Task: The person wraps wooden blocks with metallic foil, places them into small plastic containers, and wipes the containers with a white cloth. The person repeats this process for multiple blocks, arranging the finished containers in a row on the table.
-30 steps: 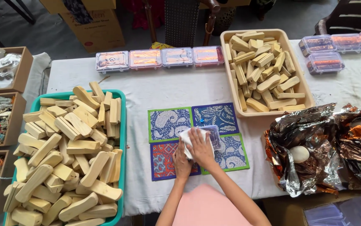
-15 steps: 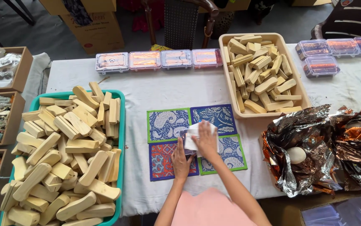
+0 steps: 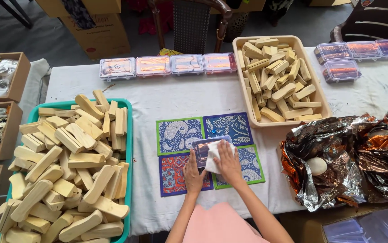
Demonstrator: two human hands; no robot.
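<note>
Since 1 s ago, cloth point(image 3: 213, 157) slid toward box's near-right corner. Box point(image 3: 207, 147) sits on mats point(image 3: 180, 135) centre. Right hand point(image 3: 228, 161) fingers flat, together on cloth; left hand point(image 3: 193, 173) steadies box edge (grip hidden, can't tell). Wipe w/ even pressure, box held still.

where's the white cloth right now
In the head view the white cloth lies under the right hand, pressed on the clear plastic box over the patterned mats, centre of the table.
</note>
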